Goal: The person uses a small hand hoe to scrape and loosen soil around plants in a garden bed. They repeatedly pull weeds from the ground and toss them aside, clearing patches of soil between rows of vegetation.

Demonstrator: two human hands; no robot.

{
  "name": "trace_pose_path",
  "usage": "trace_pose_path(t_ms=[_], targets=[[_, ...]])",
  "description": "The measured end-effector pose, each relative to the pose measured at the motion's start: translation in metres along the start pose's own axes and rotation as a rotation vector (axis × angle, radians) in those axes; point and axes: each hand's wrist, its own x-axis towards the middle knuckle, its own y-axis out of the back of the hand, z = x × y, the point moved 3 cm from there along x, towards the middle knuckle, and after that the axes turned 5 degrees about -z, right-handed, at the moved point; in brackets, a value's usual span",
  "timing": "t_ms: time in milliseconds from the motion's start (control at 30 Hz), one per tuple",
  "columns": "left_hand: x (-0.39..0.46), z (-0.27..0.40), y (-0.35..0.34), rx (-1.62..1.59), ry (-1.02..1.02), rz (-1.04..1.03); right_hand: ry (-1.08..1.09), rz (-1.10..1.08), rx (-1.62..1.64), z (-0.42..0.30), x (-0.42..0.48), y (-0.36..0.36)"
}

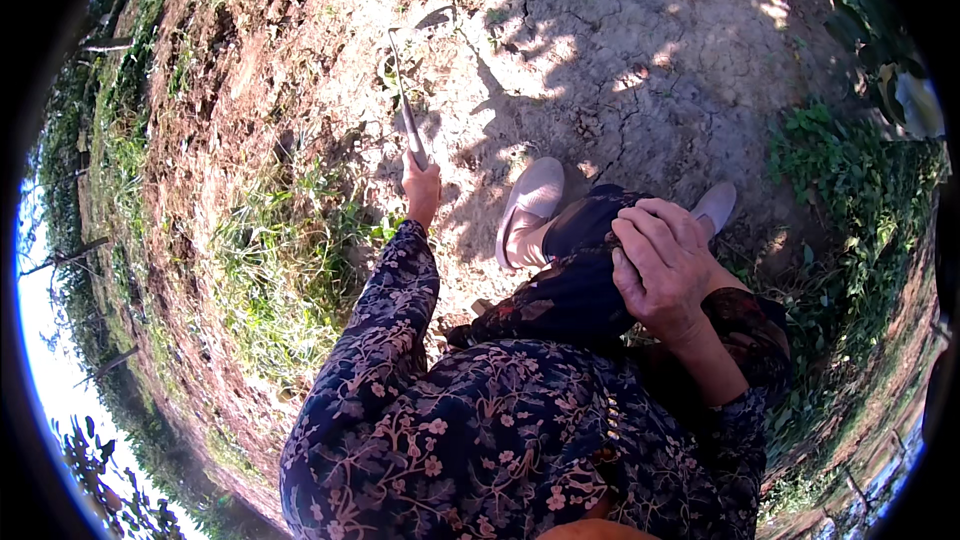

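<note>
My left hand [421, 184] is closed around the handle of a short hand tool [412, 131], left of my feet. Its thin metal neck runs away from me and bends at the top into a dark blade [436, 17] at ground level. Whether it is a hoe or a sickle is hard to tell, and so is whether the blade touches the soil. My right hand [664, 262] lies palm down over my bent knee in dark cloth, fingers slightly curled; what is under the palm is hidden. Two light slip-on shoes [538, 187] rest on the soil.
Dry, cracked soil [622, 90] spreads ahead in patchy shade. Grass [281, 277] grows beside my left arm, and leafy green plants [847, 225] stand on the right. A pale object [919, 105] is at the far right edge. Thin posts or trunks [71, 255] show at far left.
</note>
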Motion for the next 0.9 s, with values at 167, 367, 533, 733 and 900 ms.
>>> trace_pose_path(t_ms=[167, 367, 533, 733, 900], targets=[[0.061, 0.025, -0.02, -0.197, 0.045, -0.185, -0.009, 0.002, -0.005, 0.002, -0.002, -0.003], [0.006, -0.032, -0.048, 0.39, 0.149, -0.062, -0.026, -0.03, -0.047, 0.008, -0.004, 0.0], [-0.008, -0.019, -0.02, 0.435, -0.075, 0.003, -0.011, -0.014, -0.01, 0.004, -0.003, -0.001], [0.051, 0.003, -0.002, -0.059, 0.095, -0.16, -0.011, 0.001, -0.024, 0.005, -0.005, 0.0], [0.046, -0.075, 0.055, 0.38, -0.036, -0.028, 0.018, 0.019, 0.04, -0.002, 0.004, -0.004]])
